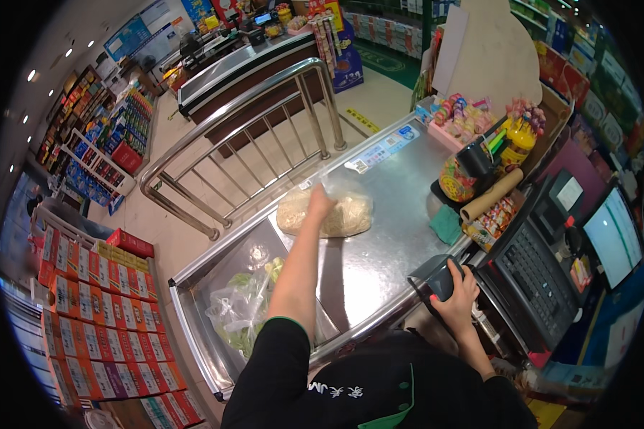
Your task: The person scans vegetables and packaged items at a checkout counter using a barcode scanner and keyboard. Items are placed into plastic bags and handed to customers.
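Observation:
My left hand (320, 204) is closed on the upper part of a clear plastic bag of pale, beige food (351, 214), which rests on the metal checkout counter (392, 252). What the food is exactly, I cannot tell. In my right hand (458, 297) is a dark handheld barcode scanner (439, 274), held over the counter's near edge. Leafy green vegetables in a thin clear plastic bag (239, 311) lie in the sunken left end of the counter, beside my left forearm.
A laptop-like keyboard (539, 279) and a lit monitor (614, 236) stand at the right. Candy tubs, a cardboard tube (492, 194) and a green cloth (446, 223) line the counter's right side. A steel railing (236, 112) runs beyond the far edge; stacked boxes (107, 322) stand left.

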A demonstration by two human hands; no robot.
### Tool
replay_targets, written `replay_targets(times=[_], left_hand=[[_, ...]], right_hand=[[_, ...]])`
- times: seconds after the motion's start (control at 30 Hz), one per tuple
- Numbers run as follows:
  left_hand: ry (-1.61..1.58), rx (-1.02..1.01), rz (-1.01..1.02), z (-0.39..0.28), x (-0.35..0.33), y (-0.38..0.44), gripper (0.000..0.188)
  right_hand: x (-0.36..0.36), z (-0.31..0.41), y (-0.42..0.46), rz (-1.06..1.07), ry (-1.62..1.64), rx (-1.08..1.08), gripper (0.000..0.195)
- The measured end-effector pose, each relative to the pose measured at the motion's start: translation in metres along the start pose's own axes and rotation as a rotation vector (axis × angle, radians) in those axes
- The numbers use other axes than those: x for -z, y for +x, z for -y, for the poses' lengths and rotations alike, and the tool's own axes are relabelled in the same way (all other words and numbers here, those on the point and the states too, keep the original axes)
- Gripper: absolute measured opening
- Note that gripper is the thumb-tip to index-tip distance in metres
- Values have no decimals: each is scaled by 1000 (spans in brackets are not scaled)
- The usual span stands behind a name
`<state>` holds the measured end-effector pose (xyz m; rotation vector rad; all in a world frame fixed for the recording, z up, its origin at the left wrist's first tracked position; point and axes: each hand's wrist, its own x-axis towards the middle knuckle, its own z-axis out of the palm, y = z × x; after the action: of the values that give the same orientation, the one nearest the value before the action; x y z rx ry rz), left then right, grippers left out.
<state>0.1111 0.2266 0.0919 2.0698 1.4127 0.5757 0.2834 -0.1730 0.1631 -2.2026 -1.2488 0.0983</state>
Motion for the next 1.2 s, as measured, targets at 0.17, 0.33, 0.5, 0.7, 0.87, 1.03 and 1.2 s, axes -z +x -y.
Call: replay_targets(times=[0.17,0.33,0.5,0.7,0.87,1.03,1.2], left_hand=[[81,-6,-55,-17,-41,-91,28],[-18,-218,86,-10,4,-179,13],[-218,-292,116,-14,59,-244,16],[-356,-316,103,-20,59,-281,20],[-379,-302,16,-19,57,-294,23],[-357,-228,-145,7,79,-277,12],[-568,154,-450,64,108,-241,10]], right_hand=[[-2,-9,0,-27,50,-27,88],[5,-7,15,2,86,-61,84],[-3,38,54,33,68,121,84],[-74,114,84,-86,15,395,87],[-142,127,65,-79,-109,560,81],[-119,118,80,-47,22,378,89],[-92,68,106,139,-90,301,84]])
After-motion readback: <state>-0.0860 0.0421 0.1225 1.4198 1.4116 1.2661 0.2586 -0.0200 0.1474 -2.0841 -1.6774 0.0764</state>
